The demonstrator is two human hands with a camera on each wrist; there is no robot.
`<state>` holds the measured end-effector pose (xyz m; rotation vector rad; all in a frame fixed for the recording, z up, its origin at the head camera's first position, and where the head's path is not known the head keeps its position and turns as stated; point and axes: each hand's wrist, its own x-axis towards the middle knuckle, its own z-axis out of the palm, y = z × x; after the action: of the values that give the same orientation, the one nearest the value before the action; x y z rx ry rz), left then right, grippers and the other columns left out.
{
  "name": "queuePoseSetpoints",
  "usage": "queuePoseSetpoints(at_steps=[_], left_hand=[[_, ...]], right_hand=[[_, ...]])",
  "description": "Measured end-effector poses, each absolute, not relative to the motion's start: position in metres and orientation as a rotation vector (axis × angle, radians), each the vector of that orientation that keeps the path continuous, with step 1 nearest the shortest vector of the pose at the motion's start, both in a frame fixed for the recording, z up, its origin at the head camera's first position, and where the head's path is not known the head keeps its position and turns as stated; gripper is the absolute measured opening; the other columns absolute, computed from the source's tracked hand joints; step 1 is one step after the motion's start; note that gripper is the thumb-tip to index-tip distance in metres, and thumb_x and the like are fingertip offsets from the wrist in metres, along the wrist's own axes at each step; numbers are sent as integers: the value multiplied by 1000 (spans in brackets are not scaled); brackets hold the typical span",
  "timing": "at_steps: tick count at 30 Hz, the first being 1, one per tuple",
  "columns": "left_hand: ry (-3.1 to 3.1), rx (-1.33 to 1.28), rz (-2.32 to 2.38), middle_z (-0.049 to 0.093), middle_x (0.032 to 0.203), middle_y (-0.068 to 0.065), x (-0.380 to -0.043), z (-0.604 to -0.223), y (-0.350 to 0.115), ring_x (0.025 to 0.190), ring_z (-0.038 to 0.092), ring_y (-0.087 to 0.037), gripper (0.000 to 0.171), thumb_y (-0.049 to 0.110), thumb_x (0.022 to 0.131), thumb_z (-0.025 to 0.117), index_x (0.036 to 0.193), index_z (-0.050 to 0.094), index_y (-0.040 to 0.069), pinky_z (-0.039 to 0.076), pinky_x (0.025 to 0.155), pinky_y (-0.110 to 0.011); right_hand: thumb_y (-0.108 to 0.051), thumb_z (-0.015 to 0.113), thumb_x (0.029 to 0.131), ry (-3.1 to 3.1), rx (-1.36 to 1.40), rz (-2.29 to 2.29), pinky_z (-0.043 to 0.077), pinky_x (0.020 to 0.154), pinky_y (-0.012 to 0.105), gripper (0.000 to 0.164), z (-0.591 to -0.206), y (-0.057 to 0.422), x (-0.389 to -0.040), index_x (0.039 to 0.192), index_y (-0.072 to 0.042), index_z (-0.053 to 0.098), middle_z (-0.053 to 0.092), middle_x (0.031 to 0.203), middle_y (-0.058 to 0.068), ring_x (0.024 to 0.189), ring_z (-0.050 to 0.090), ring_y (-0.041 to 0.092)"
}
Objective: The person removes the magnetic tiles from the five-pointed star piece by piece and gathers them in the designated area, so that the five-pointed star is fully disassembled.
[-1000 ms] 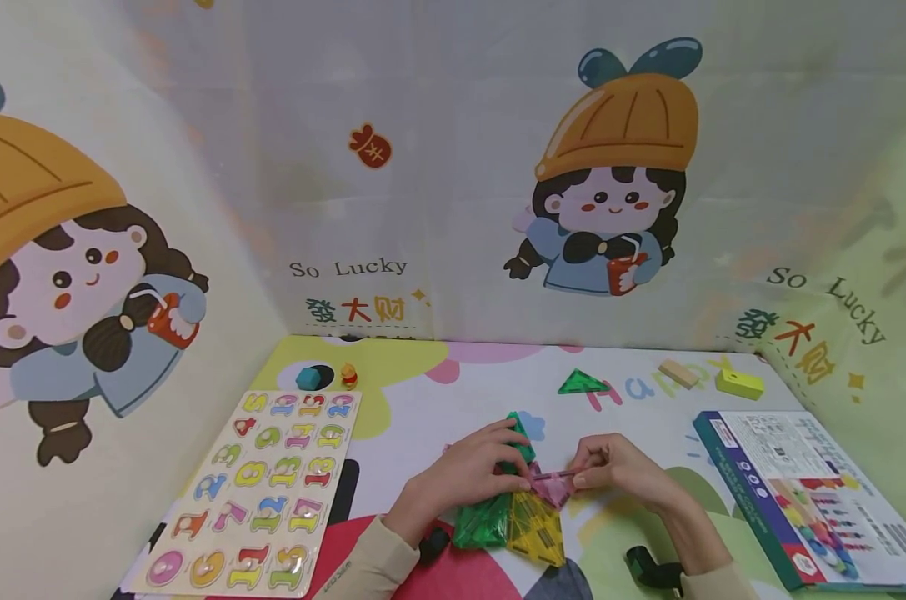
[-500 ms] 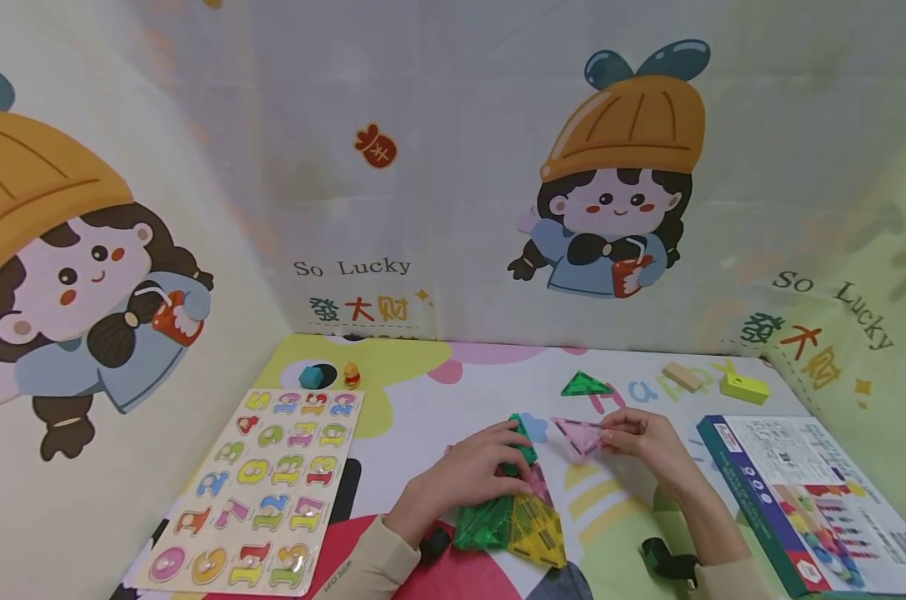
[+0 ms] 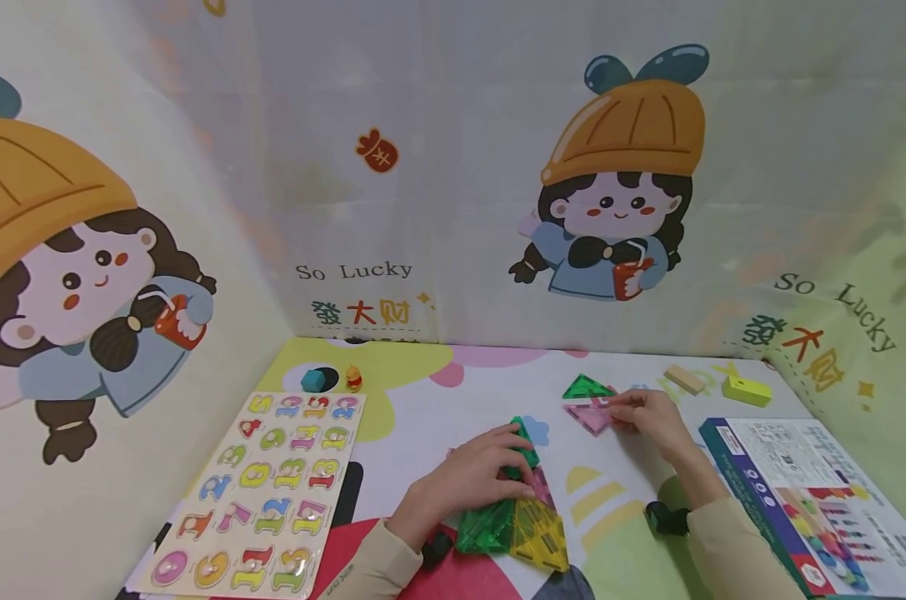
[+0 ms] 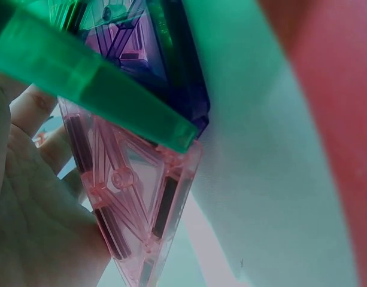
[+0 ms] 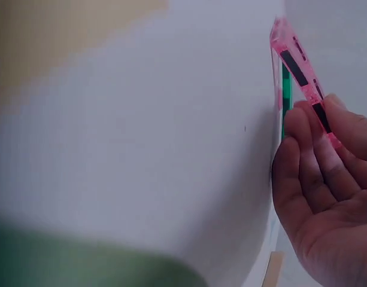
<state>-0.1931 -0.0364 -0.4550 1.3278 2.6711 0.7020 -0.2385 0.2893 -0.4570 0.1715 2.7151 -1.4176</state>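
Note:
My right hand (image 3: 653,423) pinches a pink triangular magnetic tile (image 3: 590,419) between thumb and fingers, at the near edge of a green triangular tile (image 3: 588,387). Up close in the right wrist view, the pink tile (image 5: 296,67) stands tilted, with dark magnet strips along its edge. A cluster of magnetic tiles lies nearer: a green part (image 3: 486,528), a yellow part (image 3: 540,533) and a bit of pink. My left hand (image 3: 469,473) grips its upper side, fingers bent over it and hiding part. The left wrist view shows the cluster's pink tile (image 4: 132,179) beside the palm.
A number puzzle board (image 3: 253,492) lies at the left, with a blue block (image 3: 313,381) and a small figurine (image 3: 353,379) behind it. At the right are a box (image 3: 820,500), a wooden block (image 3: 684,379) and a yellow block (image 3: 747,390).
The right hand has pulled the pink tile away from the cluster and carried it back and right to the green triangle. My left hand has stayed on the cluster.

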Motion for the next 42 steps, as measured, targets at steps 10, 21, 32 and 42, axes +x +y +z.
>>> queuePoseSetpoints(at_steps=[10,21,32,42], left_hand=[[2670,1341,719,59,139,9,-191,-455,-33,150,32,-20,19,49,94,63,100,73,34,32,119,-38],[2656,1379,710,59,139,8,-192,-457,-31,150,33,-20,21,50,95,61,100,73,34,31,120,-36],[2627,1328,722,56,144,7,-192,-454,-38,152,29,-20,16,39,98,60,104,74,33,30,120,-38],[2651,1295,707,53,146,9,-192,-451,-41,151,30,-18,16,29,98,61,105,74,36,34,118,-38]], right_hand=[[-18,67,95,2765,293,-1356,52,66,25,31,-457,295,-244,114,6,67,70,96,14,77,63,17],[-21,70,92,2840,297,-1208,47,65,27,30,-462,297,-241,111,3,68,67,92,13,79,57,22],[-19,70,91,2818,38,-1186,45,61,29,25,-458,267,-210,109,-3,71,70,83,7,70,58,17],[-17,72,88,2641,-292,-1232,51,60,27,26,-459,226,-188,110,-2,73,71,83,4,69,63,15]])
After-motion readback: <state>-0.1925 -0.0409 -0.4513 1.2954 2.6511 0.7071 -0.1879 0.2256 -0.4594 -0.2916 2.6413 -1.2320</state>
